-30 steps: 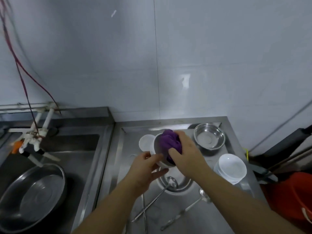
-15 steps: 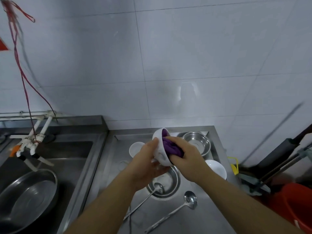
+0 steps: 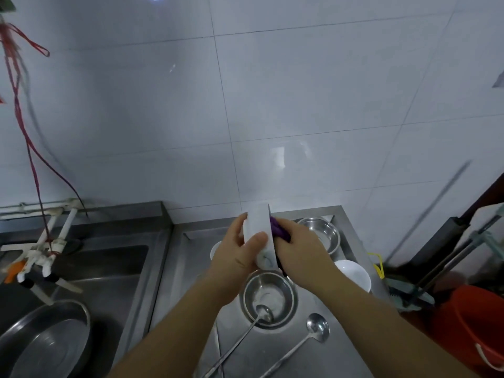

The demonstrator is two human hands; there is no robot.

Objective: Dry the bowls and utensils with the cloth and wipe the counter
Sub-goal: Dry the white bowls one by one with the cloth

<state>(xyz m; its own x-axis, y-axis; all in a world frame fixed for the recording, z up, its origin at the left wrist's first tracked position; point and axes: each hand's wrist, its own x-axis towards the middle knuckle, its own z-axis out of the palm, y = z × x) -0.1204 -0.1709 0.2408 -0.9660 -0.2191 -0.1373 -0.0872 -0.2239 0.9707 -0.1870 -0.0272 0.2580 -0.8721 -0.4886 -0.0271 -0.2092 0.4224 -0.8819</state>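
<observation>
My left hand (image 3: 236, 257) grips a white bowl (image 3: 259, 227), held on edge above the steel counter (image 3: 188, 268), thumb across its outer wall. My right hand (image 3: 300, 255) holds a purple cloth (image 3: 279, 230) pushed into the bowl's inside; most of the cloth is hidden. Below the hands sits a steel bowl (image 3: 268, 296) with a ladle (image 3: 245, 339) resting in it. A second ladle (image 3: 305, 342) lies to its right. Another steel bowl (image 3: 324, 233) sits at the back right, a white bowl (image 3: 354, 274) at the right edge, and a small white bowl (image 3: 215, 249) peeks out behind my left hand.
A sink (image 3: 90, 271) lies to the left with a large steel basin (image 3: 46, 342) and white taps (image 3: 41, 257). Red cord (image 3: 27, 137) hangs down the tiled wall. An orange bucket (image 3: 480, 323) and mop handles (image 3: 450, 257) stand right of the counter.
The bowl has been raised and turned further on edge, its outside now facing me. The cloth has gone deeper behind the rim. The camera has tilted up toward the wall.
</observation>
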